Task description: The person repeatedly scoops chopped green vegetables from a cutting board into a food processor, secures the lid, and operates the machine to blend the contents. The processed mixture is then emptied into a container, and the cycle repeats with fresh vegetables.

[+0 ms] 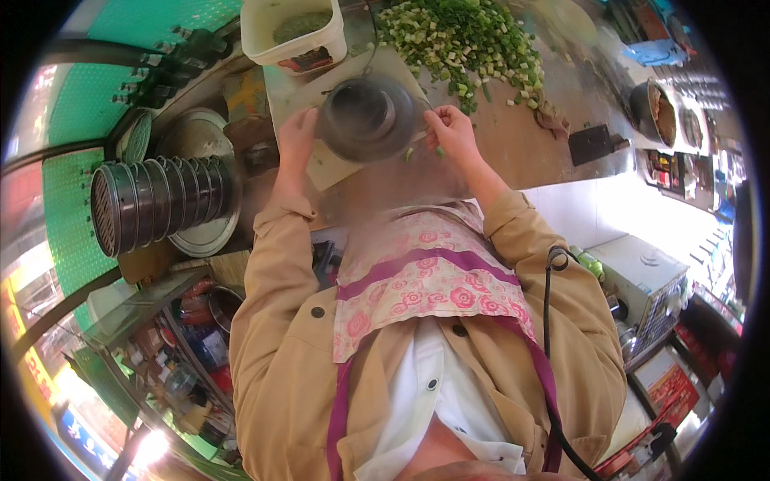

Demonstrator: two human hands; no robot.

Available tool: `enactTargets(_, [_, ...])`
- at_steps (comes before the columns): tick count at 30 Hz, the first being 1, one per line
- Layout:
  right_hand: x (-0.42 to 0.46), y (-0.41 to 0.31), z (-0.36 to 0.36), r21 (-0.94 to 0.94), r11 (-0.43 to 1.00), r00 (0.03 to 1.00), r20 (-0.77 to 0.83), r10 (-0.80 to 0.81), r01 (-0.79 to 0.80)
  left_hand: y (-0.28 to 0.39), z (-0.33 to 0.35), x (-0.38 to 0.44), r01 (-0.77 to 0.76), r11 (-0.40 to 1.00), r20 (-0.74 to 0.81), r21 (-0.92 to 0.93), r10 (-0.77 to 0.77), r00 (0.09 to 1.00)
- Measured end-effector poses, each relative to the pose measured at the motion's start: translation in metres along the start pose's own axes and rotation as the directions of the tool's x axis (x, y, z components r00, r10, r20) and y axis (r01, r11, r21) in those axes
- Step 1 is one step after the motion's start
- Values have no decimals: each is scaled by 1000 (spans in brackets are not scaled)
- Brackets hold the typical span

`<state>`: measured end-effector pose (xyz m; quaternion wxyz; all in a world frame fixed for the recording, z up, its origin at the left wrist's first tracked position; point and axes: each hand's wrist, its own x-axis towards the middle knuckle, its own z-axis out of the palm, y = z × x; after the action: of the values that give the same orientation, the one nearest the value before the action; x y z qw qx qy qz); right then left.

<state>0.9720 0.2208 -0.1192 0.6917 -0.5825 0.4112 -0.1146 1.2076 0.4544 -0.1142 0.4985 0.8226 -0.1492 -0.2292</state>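
Observation:
Before me, a dark round metal pot (337, 141) gives off steam that blurs its inside. It is over a pale cutting board (328, 171); whether it rests there or is lifted I cannot tell. My left hand (296, 132) grips its left side, the fingertips partly hidden at the rim. On the opposite side, the fingers of my right hand (448, 127) pinch what looks like a thin handle. A thin wire or handle (374, 36) runs upward from the pot's far edge. Chopped green onions (469, 42) lie heaped beyond my right hand.
A white plastic tub (292, 51) holding greens stands at the far left of the board. Stacked round steamer trays (165, 201) and several green bottles (174, 66) are leftward. A cleaver-like dark blade (589, 145) lies near the table's right end (601, 170).

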Motion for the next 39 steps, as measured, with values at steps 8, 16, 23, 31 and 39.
enactTargets(8, [11, -86, 4, -274, 737, 785, 164, -597, 618, -16, 13, -51, 168, 970, -46, -175, -179, 983])
enactTargets(16, [-55, -157, 54, -530, 144, 506, 643, -575, 836, -25, 37, -86, 166, 899, -63, -406, -208, 976])
enactTargets(23, [-43, -172, 72, -575, 92, 556, 720, -414, 813, -24, 30, -65, 142, 912, 11, -385, -149, 989])
enactTargets(31, [-39, -175, 81, -543, 43, 516, 767, -380, 839, -31, 29, -54, 131, 908, 81, -398, -107, 991])
enactTargets(39, [-59, -116, 118, -735, 210, 540, 244, -805, 645, -28, 0, 8, 15, 958, 134, -286, 25, 991])
